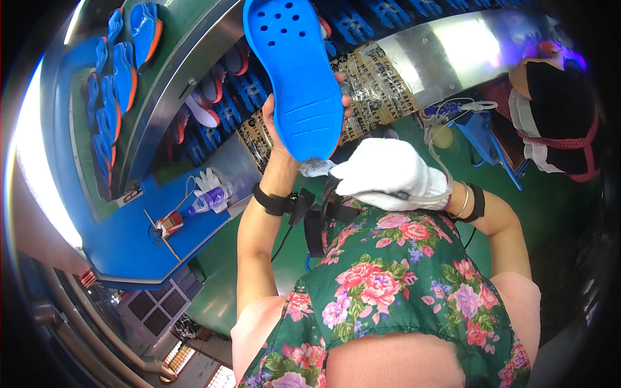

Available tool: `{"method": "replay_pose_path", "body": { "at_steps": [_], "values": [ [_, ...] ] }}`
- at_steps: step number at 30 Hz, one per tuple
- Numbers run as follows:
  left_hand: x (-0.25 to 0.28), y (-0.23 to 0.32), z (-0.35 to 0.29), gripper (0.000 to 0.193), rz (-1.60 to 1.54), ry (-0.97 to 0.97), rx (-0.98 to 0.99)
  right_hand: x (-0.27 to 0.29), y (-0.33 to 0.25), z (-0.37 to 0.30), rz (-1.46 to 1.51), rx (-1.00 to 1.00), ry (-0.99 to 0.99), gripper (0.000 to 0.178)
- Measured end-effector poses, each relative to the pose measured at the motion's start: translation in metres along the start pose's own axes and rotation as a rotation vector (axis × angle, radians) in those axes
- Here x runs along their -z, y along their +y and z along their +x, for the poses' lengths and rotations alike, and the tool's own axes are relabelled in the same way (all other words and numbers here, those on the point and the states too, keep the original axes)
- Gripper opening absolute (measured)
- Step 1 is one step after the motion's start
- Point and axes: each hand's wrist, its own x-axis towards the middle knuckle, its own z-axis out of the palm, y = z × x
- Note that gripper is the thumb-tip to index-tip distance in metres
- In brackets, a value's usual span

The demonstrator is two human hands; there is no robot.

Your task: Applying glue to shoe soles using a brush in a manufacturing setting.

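A blue shoe sole point(301, 87), with round holes toward its far end, is held up by my bare left hand point(275, 132). The palm and thumb are along its left edge, with fingertips wrapped round its right edge. My right hand point(391, 173), in a white knit glove, is closed near the sole's heel end. From its fingers sticks a small brush point(315, 167) with greyish bristles, which reach the heel's near edge. The glove hides the brush's handle. Both wrists wear black straps.
More blue soles with orange edges point(124, 77) line a green surface at left. Behind my hands is a metal rail with a tape-wrapped part point(375, 90). A purple-labelled bottle point(210, 199) and a small tin point(170, 223) rest on the blue bench point(132, 249). Cloth items point(559, 110) are at right.
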Motion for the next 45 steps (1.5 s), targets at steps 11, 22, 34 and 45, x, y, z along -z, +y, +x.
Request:
{"method": "replay_pose_path", "body": {
  "at_steps": [11, 22, 34, 45],
  "values": [
    [-0.003, -0.001, 0.001, 0.103, -0.026, -0.05, 0.001, 0.008, 0.006, -0.001, -0.045, -0.036, 0.084, 0.023],
    [-0.007, 0.003, 0.001, 0.091, -0.133, 0.042, 0.098, 0.027, 0.008, 0.008, 0.001, -0.1, 0.093, 0.019],
    [-0.007, 0.02, 0.004, 0.09, -0.036, 0.057, 0.19, 0.023, 0.009, 0.006, 0.106, -0.058, 0.045, 0.02],
    [-0.003, 0.021, 0.02, 0.103, 0.162, -0.008, 0.002, 0.005, 0.009, 0.013, 0.236, -0.299, 0.219, 0.012]
  ]
}}
